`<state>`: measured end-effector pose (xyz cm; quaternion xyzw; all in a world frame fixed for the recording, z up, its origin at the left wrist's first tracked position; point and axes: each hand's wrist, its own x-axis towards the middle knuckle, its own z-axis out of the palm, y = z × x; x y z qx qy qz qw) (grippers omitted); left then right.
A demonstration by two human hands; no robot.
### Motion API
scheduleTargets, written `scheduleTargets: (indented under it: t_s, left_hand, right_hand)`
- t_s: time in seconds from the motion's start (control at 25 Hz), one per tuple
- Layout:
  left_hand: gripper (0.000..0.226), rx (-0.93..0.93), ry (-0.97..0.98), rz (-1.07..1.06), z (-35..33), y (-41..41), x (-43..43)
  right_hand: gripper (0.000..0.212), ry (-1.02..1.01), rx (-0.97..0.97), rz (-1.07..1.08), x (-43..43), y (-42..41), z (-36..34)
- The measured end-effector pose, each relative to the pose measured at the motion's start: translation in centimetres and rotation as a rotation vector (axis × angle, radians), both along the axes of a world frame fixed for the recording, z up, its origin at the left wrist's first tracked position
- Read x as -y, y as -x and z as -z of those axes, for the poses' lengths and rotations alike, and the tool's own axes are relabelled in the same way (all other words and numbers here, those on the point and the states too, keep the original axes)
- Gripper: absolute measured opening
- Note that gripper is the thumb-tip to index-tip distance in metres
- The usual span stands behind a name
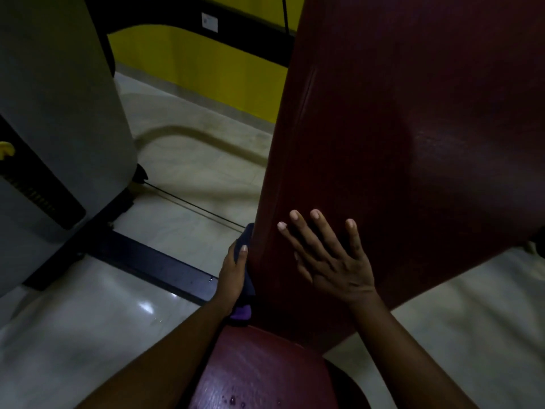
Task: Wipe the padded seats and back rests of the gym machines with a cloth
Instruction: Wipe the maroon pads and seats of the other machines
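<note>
A dark red padded back rest (398, 128) fills the right half of the view, rising from a dark red padded seat (259, 376) at the bottom centre. My left hand (233, 276) grips a dark blue-purple cloth (246, 290) and holds it against the back rest's left edge, low down. My right hand (327, 255) lies flat on the face of the back rest with its fingers spread and straight. A few water drops sit on the seat near the bottom edge.
A grey weight-stack housing (59, 128) stands at the left on a dark steel floor beam (153, 264). A thin cable (191, 205) runs across the pale tiled floor (191, 160). A yellow wall (206, 69) and a black frame bar (236, 42) are behind.
</note>
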<state>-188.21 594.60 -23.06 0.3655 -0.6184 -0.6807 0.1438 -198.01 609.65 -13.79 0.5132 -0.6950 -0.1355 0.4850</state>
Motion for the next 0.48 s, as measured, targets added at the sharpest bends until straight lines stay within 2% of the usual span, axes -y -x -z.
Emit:
scheduleTargets:
  t_s: [0.12,0.24,0.36,0.48]
  left_hand:
    - [0.041,-0.039,0.006,-0.023,-2.1,-0.1,0.7]
    - [0.043,-0.081,-0.080,-0.066,-6.4,-1.5,0.8]
    - [0.047,-0.095,-0.166,-0.092,-11.4,-4.4,0.7]
    - [0.048,-0.072,-0.272,-0.104,-14.8,-7.9,-0.5]
  right_hand:
    - [0.061,-0.053,0.051,0.048,-0.1,-0.3,-0.5]
    - [0.070,-0.139,0.227,0.095,-0.6,-1.9,-2.0]
    - [0.081,-0.126,0.586,0.104,-0.4,-5.6,-5.4]
    - [0.074,-0.021,0.931,0.084,-0.1,-10.8,-8.5]
